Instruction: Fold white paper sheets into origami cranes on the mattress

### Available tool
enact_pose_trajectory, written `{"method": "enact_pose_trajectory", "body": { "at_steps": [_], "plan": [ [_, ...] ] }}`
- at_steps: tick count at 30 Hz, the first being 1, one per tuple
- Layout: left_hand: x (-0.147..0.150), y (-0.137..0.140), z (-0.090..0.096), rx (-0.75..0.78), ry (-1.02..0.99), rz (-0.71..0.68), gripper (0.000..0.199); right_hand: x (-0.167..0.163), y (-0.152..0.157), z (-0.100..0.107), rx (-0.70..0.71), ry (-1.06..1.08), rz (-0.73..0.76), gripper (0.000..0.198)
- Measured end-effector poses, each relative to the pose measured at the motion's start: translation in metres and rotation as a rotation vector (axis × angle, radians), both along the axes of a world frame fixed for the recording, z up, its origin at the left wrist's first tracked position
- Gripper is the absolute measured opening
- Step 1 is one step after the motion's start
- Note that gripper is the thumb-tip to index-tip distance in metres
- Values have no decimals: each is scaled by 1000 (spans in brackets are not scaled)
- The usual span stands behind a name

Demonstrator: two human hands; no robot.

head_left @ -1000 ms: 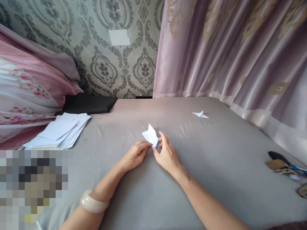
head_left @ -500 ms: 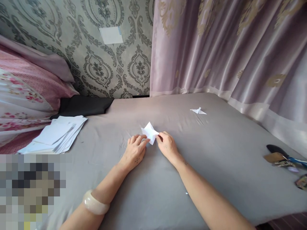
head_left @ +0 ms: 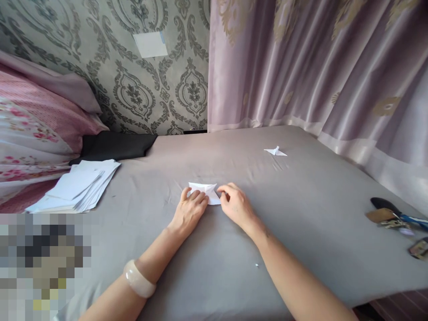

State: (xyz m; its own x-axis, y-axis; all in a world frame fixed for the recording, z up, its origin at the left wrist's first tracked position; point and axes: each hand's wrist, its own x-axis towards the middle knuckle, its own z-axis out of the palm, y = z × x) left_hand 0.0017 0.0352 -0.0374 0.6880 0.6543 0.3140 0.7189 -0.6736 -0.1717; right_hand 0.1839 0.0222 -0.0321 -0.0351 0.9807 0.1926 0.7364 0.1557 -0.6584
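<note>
A small sheet of white folded paper (head_left: pixel 213 196) lies on the grey cloth in front of me, creased across its upper half. My left hand (head_left: pixel 193 206) presses down on its left and lower part with bent fingers, covering that side. At the right edge is my right hand (head_left: pixel 236 201), thumb and forefinger curled together at the paper's corner. The exact contact of the right fingertips is hard to see. Farther back on the right stands a folded paper crane (head_left: pixel 276 151), apart from both hands.
A stack of white paper (head_left: pixel 75 187) lies at the left, with a black folded cloth (head_left: pixel 117 146) behind it. Keys with a brown tag (head_left: pixel 381 216) sit at the right edge. A tiny white scrap (head_left: pixel 257 265) lies near my right forearm. Curtains (head_left: pixel 267 67) hang behind.
The folded paper has gone from a four-pointed, star-like shape to a flatter, wider one. My left hand has moved over more of it, its fingers more bent.
</note>
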Motion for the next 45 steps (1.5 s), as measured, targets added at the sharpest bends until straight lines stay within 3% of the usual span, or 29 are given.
{"method": "enact_pose_trajectory", "body": {
  "at_steps": [5, 12, 17, 24, 33, 45],
  "plan": [
    [4, 0, 2, -62, 33, 4, 27, -8, -24, 9, -60, -319, 199, 36],
    [2, -1, 1, -66, 49, 9, 26, -17, -27, 11, -37, -542, 168, 42],
    [5, -1, 4, -42, 80, 11, 24, -10, -21, 6, -61, -443, 132, 33],
    [1, 1, -3, 6, -68, -30, 23, 7, -13, -2, -78, -211, 146, 32],
    [4, 1, -4, -10, -122, -12, 24, 3, -22, -8, 19, -287, 109, 19],
    [14, 9, 13, -167, -120, 73, 30, 7, -16, -16, -27, -128, 49, 15]
  ]
}}
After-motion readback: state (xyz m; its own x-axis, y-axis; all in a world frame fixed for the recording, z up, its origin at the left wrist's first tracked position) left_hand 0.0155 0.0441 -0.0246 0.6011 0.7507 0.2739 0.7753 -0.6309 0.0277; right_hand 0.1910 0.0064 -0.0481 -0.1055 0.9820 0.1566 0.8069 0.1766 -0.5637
